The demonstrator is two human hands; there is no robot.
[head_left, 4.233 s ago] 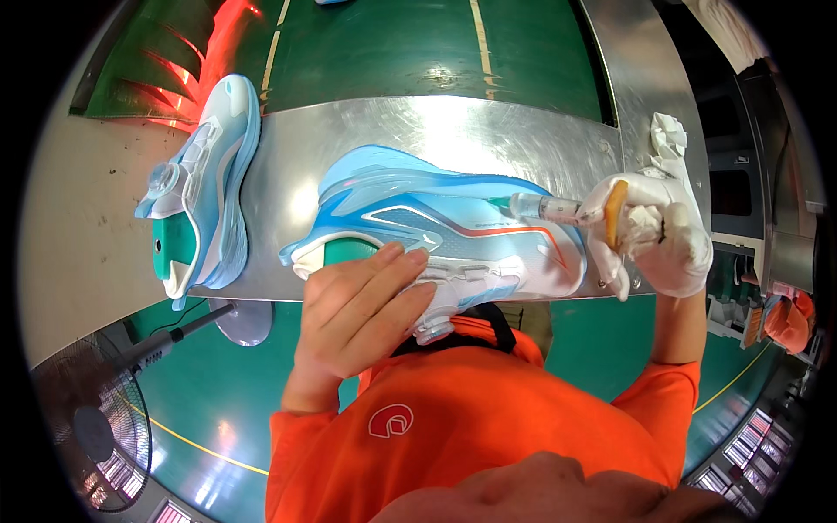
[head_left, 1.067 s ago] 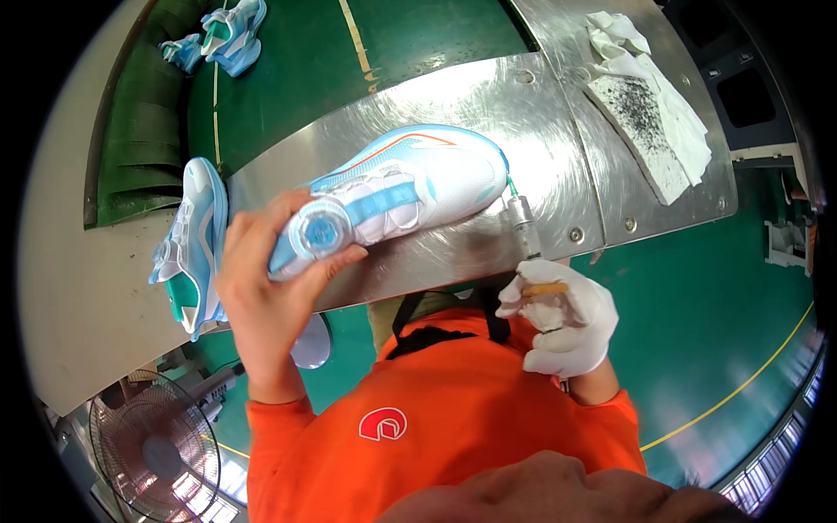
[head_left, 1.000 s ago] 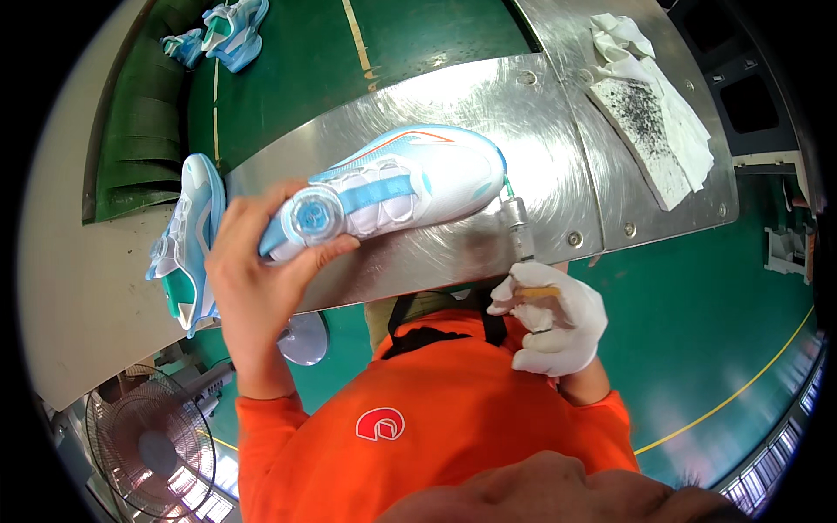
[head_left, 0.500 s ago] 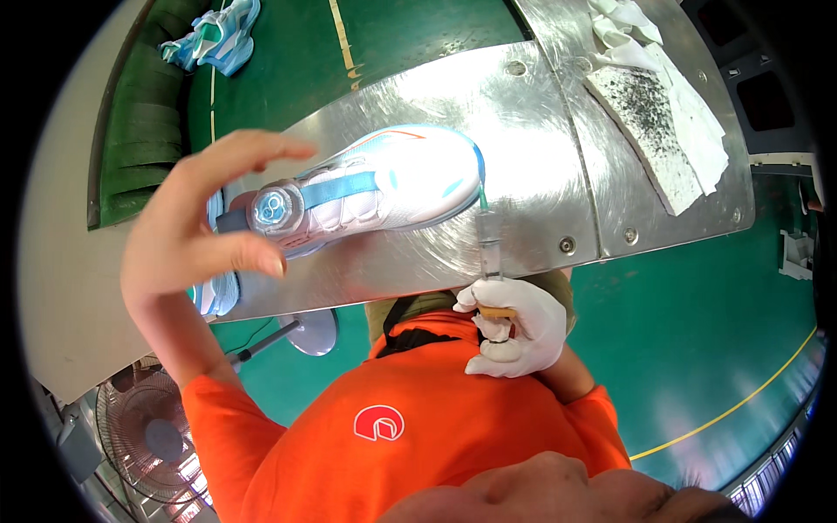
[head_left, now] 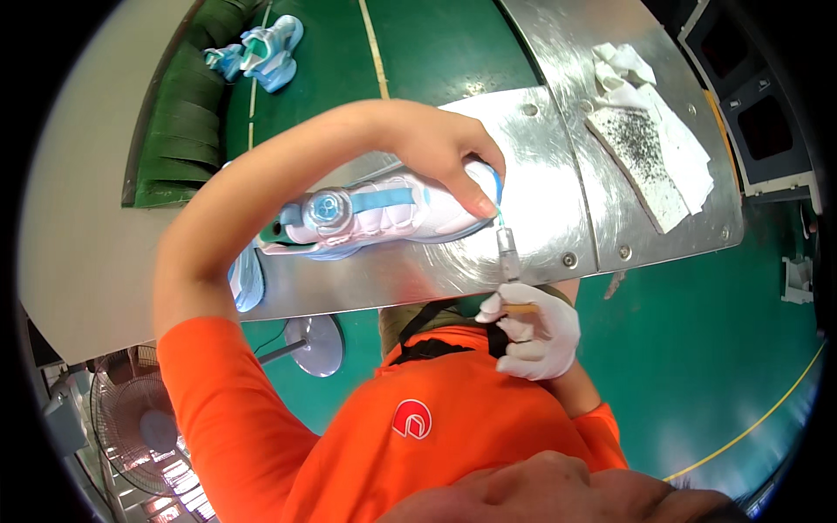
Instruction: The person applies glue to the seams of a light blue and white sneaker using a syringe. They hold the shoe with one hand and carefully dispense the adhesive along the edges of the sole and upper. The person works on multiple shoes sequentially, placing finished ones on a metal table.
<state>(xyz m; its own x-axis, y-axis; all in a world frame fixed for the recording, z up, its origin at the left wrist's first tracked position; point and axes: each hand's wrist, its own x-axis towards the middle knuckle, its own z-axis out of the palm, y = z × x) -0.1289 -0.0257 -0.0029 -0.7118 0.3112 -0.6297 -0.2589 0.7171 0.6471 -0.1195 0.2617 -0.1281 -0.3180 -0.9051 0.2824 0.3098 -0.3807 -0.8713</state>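
A white and light-blue sneaker with a round clear dial and a blue strap lies on the metal table, its toe to the right. My bare left hand reaches over it and is closed on the toe, thumb on the near side and fingers on the far side. My right hand, in a white glove, is wrapped round a clear syringe at the table's near edge. The syringe's thin green tip meets the toe edge beside my left thumb; exact contact is too small to tell.
A white block with black specks and crumpled white cloth lie on the right. More sneakers rest on the green belt, and another shoe is partly hidden behind my left arm. A fan stands lower left.
My left hand has moved from beside the dial at the heel end to the toe and closed on it. The syringe is still in my right hand, its tip at the toe.
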